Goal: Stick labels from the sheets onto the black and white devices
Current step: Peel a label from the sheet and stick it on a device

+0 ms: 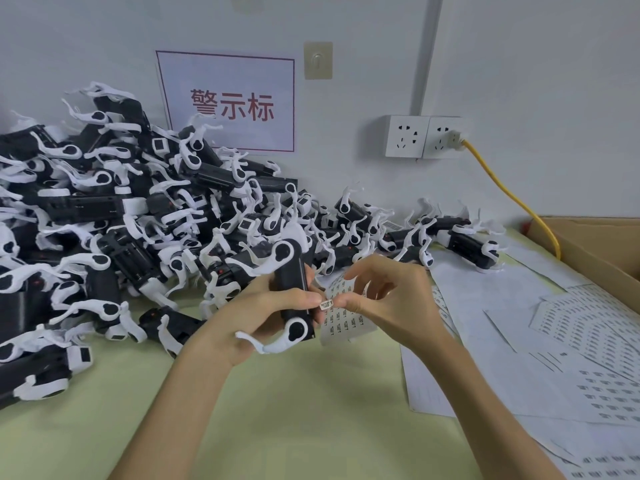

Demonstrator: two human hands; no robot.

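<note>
Left hand (256,317): curled round 1 black and white device (294,289), held upright above the green tabletop (294,410); thumb at the label's edge.
Right hand (381,299): thumb and forefinger pinched a small label (326,304) at the device's side.
Small sheet (341,323): just behind the right hand; could not tell whether held.
Device pile (121,209): heaped left, against the wall.
Label sheets (571,341): spread at right, beside a cardboard box (595,244).
Wall: red-lettered sign (228,102), 2 sockets (420,136), yellow cable (509,192) plugged into the right one.
</note>
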